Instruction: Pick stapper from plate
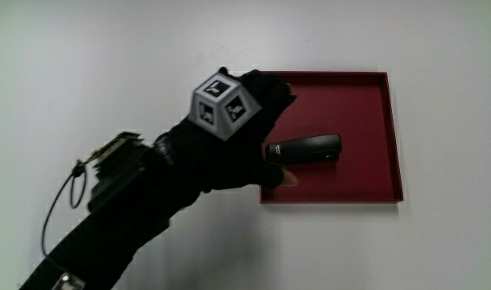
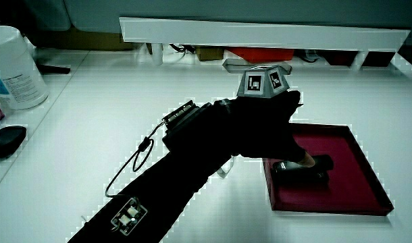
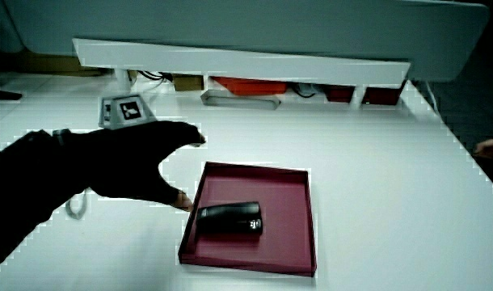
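Note:
A black stapler point(image 1: 304, 149) lies on its side in a dark red square tray point(image 1: 374, 97), in the part of the tray nearer to the person; it shows in both side views point(image 2: 304, 167) point(image 3: 230, 219). The gloved hand point(image 1: 245, 133) hovers at the tray's edge beside the stapler, its fingers spread and holding nothing. The thumb tip point(image 1: 284, 179) reaches over the tray rim close to one end of the stapler. In a side view the hand point(image 3: 153, 162) stands just outside the tray point(image 3: 299, 190). A patterned cube point(image 1: 221, 105) sits on the hand's back.
A low white partition point(image 2: 260, 30) runs along the table's far edge. A white tub point(image 2: 13, 67) and a small black object point(image 2: 7, 138) stand at the table's edge in a side view. A thin black cable point(image 1: 60, 201) loops from the forearm.

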Available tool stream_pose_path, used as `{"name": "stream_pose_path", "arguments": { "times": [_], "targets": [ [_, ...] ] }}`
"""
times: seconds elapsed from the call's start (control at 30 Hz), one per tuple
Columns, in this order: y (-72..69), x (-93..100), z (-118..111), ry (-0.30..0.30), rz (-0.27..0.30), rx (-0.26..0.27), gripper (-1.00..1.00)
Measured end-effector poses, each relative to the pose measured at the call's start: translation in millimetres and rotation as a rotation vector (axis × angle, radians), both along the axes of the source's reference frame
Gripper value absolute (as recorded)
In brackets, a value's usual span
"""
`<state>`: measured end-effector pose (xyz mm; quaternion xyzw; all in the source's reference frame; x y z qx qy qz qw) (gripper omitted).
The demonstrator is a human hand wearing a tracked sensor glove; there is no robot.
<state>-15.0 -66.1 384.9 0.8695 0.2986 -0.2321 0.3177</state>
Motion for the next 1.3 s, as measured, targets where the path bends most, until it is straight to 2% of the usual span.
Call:
{"name": "stream_pose_path", "arguments": {
  "times": [0.03,0.07,0.1,0.23,0.3,0.37,0.5,0.57,0.6,0.73,0.93,1.07,1.2,1.23,1.3],
  "targets": [
    [0.1,3.9,-4.5,-0.028,0.009,0.015,0.00],
    [-0.8,7.7,1.8,-0.028,0.009,0.004,0.00],
    [-0.9,11.7,4.2,-0.036,0.016,0.026,0.00],
    [-0.8,26.6,15.7,-0.056,0.020,0.009,0.00],
    [-0.3,32.3,16.4,-0.062,0.016,0.026,0.00],
    [1.4,39.1,26.6,-0.053,0.020,0.006,0.00],
    [4.1,49.8,38.5,-0.091,0.035,0.008,0.00],
    [4.5,51.6,45.9,-0.098,0.029,0.001,0.00],
    [4.7,52.6,51.0,-0.105,0.024,-0.019,0.00],
    [4.9,56.3,69.2,-0.119,0.020,-0.023,0.00],
    [5.4,59.2,79.7,-0.131,0.013,-0.041,0.00],
    [5.7,60.2,80.8,-0.118,0.005,-0.022,0.00],
    [4.6,59.5,76.4,-0.087,-0.016,0.037,0.00],
    [4.4,59.3,75.9,-0.083,-0.022,0.049,0.06],
    [2.9,58.4,80.8,-0.086,-0.037,0.039,0.19]
  ]
}}
